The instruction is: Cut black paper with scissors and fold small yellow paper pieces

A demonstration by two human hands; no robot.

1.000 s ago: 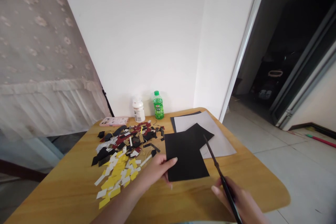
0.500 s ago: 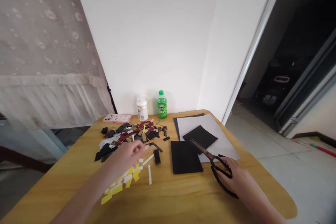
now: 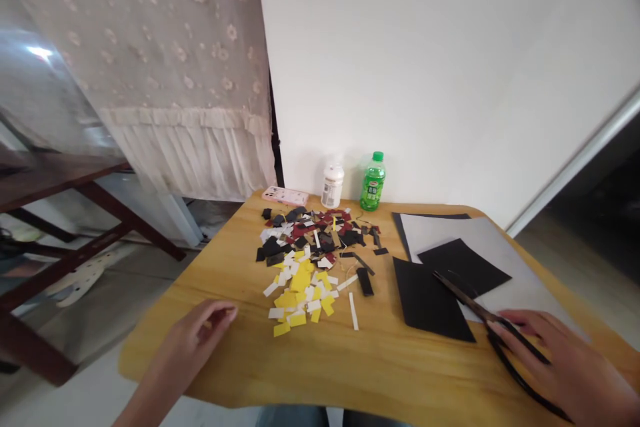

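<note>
My right hand [image 3: 565, 360] lies flat on the black handles of a pair of scissors [image 3: 465, 297] at the table's front right. The blades point up and left across a black paper sheet [image 3: 430, 300]. A second black sheet [image 3: 465, 267] lies on a pale grey sheet [image 3: 500, 240] just behind. My left hand [image 3: 195, 340] rests on the wooden table [image 3: 325, 360] near its front left edge, fingers loosely bent, with nothing visible in it. A heap of yellow, white, black and red paper scraps [image 3: 310, 260] lies between the hands, closer to the left one.
At the back by the white wall stand a green bottle [image 3: 373, 181] and a white bottle [image 3: 332, 185], with a pink phone [image 3: 286, 195] lying to their left. A dark wooden frame [image 3: 60, 240] and a lace curtain [image 3: 190, 80] are left of the table.
The view has swung left. My left hand let go of the black sheet, passed over the scraps and came back to the front left edge. My right hand laid the scissors down.
</note>
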